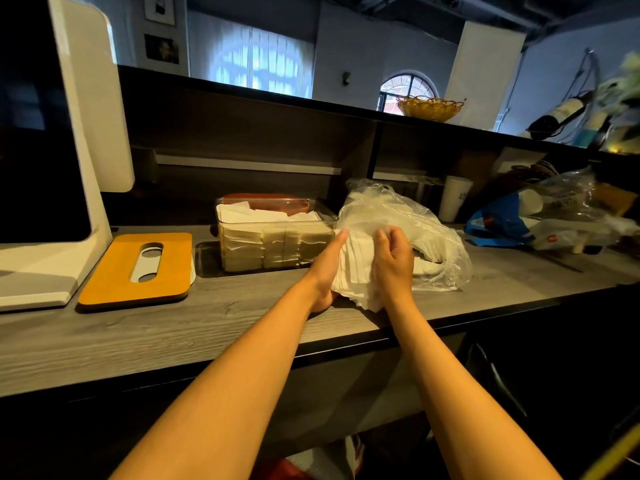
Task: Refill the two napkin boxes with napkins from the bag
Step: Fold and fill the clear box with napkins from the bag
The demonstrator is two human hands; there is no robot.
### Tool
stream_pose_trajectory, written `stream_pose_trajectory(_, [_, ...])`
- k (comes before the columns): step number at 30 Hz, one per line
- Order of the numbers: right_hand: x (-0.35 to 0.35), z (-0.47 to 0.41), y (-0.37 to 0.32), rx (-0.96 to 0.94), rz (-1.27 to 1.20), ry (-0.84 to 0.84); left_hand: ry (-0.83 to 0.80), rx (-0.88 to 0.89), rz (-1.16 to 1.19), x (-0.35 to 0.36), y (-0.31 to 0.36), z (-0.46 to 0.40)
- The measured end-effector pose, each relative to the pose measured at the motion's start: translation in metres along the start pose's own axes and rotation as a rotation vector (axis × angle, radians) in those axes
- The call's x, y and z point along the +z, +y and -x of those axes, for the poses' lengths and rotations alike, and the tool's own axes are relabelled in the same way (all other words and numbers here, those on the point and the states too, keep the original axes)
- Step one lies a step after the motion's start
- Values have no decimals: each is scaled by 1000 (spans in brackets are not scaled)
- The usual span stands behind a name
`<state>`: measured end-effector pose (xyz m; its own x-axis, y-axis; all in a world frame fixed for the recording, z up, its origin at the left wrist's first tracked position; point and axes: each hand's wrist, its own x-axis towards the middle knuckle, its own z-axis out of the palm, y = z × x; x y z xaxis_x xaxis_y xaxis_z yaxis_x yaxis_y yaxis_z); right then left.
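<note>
A thick stack of white napkins [355,268] is held between both hands in front of the clear plastic bag [415,230], which lies on the counter with more napkins inside. My left hand [327,268] supports the stack's left side, fingers stretched along it. My right hand [393,258] curls over its right side. To the left stands a clear napkin box [277,237], open and filled with napkins. A second box with an orange slotted lid [138,268] lies further left, closed.
A white screen terminal [52,150] stands at the far left. A blue-and-clear bag [540,220] and a white paper cup [455,199] lie to the right. A yellow basket [429,108] sits on the upper shelf. The grey wooden counter [138,341] edge runs close below my hands.
</note>
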<state>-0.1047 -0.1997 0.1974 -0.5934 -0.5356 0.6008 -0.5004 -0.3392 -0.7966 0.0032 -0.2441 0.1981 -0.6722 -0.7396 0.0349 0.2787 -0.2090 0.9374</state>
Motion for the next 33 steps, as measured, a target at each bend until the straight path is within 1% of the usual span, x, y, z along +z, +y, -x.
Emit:
stream_pose_trajectory(3, [1,1,-2,48,-14,-73,-13,9,-111,-1,-4,-1])
stream_pose_trajectory(6, [0,1,-1,211,55,-89,-12,14,-123,-1,-7,-3])
stream_pose_trajectory(7, [-1,1,-2,229,41,-91,-5,17,-117,-1,-7,-3])
stream_pose_trajectory(9, [-4,2,-6,175,-24,-91,1,21,-83,-1,-7,-4])
stream_pose_trajectory(10, [-5,2,-5,155,-44,-62,-7,21,-57,-2,-7,-4])
stream_pose_trajectory(14, [-10,2,-4,203,-139,73,-61,2,-52,-3,-5,-1])
stream_pose_trajectory(18, [-11,0,-2,211,-183,259,-39,-29,-25,-3,-5,-2])
stream_pose_trajectory(21, [-10,0,-2,200,-168,252,10,-53,-10,-4,-4,-4])
stream_pose_trajectory(24, [-11,-1,0,218,-173,261,24,-66,-15,-4,-5,-6])
stream_pose_trajectory(26, [-13,-2,3,246,-184,317,31,-77,-15,-4,-5,-6])
stream_pose_trajectory(28, [-14,-3,5,283,-164,410,49,-78,12,-4,-4,-6])
stream_pose_trajectory(30, [-17,-5,4,272,-154,512,81,-78,62,-5,-3,-6])
stream_pose_trajectory(31, [-18,-6,1,255,-176,535,97,-77,81,-5,-2,-6])
stream_pose_trajectory(33, [-16,-7,-4,256,-226,477,115,-75,83,-5,-1,-7])
